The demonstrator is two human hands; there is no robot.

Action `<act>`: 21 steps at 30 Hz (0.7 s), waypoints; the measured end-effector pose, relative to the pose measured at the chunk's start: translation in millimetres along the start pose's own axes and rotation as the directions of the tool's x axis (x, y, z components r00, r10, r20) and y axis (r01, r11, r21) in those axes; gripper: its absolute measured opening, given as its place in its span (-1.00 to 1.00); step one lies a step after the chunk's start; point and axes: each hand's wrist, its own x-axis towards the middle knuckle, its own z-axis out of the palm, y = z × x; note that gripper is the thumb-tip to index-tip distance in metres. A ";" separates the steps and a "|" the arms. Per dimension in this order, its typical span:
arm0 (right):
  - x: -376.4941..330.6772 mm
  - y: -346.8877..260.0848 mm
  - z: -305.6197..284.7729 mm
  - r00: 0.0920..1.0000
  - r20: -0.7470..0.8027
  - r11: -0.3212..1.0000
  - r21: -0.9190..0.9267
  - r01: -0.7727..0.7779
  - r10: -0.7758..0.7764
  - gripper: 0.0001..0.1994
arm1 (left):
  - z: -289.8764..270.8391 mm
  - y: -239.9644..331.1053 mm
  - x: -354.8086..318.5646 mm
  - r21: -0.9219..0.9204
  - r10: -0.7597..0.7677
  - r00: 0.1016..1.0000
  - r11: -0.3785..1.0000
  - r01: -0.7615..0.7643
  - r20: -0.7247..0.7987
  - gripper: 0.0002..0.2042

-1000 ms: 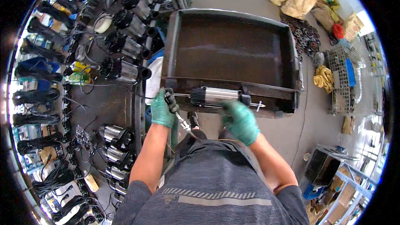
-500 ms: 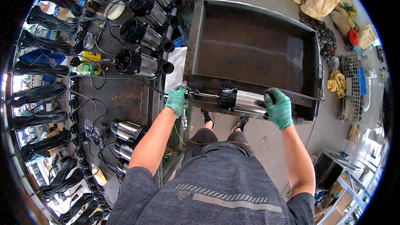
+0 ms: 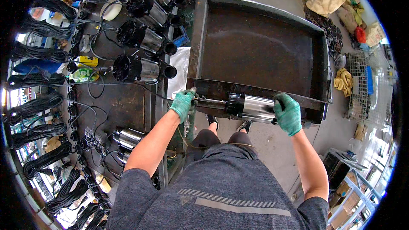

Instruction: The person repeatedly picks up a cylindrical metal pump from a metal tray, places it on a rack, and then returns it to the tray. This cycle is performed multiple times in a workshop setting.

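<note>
Gripped partly hidden metal tool in green-gloved left hand | clasped smooth, shiny cylinder at right end with green-gloved right hand | held lengthwise along near edge of shallow, brown metal tray, black ribbed end and slim rod toward left

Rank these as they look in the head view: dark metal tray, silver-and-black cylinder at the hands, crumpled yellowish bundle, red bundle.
Largest to smallest:
1. Dark metal tray
2. Silver-and-black cylinder
3. Crumpled yellowish bundle
4. Red bundle

Apparent size only; the bundles may lie farther away.
</note>
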 end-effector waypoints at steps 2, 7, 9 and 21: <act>-0.3 -1.1 1.5 1.000 -0.008 1.000 0.004 0.002 -0.002 -0.87 | 0.4 0.4 0.0 -0.012 -0.029 1.000 0.999 0.029 0.007 -0.72; 1.2 4.1 4.8 0.999 -0.044 1.000 -0.005 0.028 -0.028 -0.88 | 5.7 2.6 -1.3 0.024 -0.047 0.999 0.999 0.047 -0.018 -0.76; -1.5 8.2 6.6 0.997 -0.050 0.998 -0.034 0.059 -0.061 -0.88 | 0.7 -2.0 -2.4 0.070 -0.063 0.998 0.996 0.063 0.007 -0.77; -7.6 6.9 3.3 0.990 -0.048 0.985 -0.114 0.127 -0.133 -0.81 | 1.8 -6.5 -9.6 -0.238 -0.031 0.999 0.971 0.026 -0.019 -0.72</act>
